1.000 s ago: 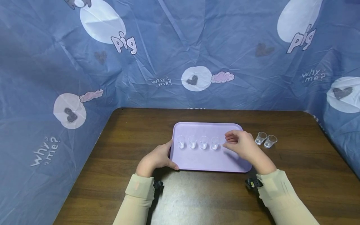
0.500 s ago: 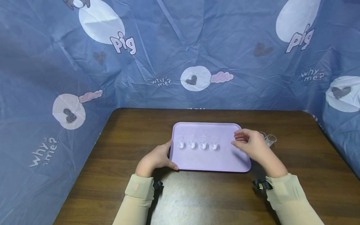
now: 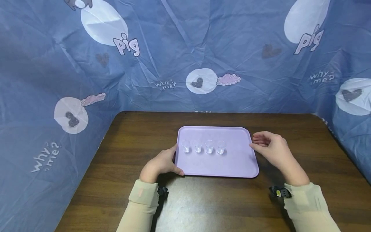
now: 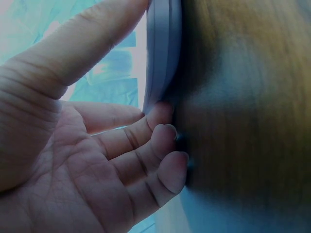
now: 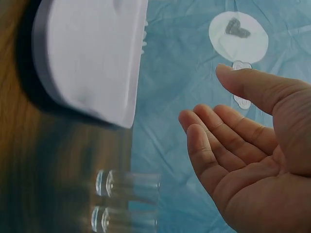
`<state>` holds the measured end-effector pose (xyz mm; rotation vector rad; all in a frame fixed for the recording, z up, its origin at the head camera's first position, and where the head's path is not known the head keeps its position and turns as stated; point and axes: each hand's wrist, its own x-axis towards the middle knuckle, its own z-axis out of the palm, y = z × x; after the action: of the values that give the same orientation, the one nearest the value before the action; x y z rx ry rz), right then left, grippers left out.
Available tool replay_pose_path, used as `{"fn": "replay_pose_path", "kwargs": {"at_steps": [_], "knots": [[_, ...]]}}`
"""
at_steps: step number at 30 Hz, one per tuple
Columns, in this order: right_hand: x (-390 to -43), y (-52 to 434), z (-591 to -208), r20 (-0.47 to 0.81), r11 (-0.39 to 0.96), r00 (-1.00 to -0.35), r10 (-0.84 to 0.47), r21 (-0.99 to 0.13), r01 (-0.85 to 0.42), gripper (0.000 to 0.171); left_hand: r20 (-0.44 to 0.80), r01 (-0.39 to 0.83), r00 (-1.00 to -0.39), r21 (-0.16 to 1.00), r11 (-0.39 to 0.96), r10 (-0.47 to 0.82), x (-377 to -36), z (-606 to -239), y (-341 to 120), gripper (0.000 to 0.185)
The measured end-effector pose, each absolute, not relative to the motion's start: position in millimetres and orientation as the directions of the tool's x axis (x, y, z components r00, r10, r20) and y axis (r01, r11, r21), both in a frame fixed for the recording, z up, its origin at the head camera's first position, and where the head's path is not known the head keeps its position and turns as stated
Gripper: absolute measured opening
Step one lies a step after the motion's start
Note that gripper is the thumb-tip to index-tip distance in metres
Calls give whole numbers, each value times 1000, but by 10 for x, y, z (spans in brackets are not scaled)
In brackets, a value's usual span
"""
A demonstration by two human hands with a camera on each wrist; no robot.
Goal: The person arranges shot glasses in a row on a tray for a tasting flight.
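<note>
Left hand (image 3: 160,162) grasps the rounded rim of a smooth lilac plastic tray (image 3: 214,164) bearing four clear cups (image 3: 204,146); right hand (image 3: 272,149), fingers relaxed, holds nothing.

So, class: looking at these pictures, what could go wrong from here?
1. The right hand hovers open over two small cups on the table; they look light, so a careless reach could topple them.
2. Four cups stand close together on the tray; setting another beside them might knock the row.
3. The left hand holds the tray's edge; a nudge there could shake them.
</note>
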<state>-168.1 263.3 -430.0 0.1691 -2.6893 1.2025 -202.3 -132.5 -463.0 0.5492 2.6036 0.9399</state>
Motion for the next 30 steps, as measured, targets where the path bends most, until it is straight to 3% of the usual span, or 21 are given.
{"fn": "replay_pose_path", "kwargs": {"at_steps": [30], "knots": [[-1522,3275,-4346,275,656,-956,104,-741,-142,43,-145,263,-876,655,708,459,-2047,-4680,-1340,108]]}}
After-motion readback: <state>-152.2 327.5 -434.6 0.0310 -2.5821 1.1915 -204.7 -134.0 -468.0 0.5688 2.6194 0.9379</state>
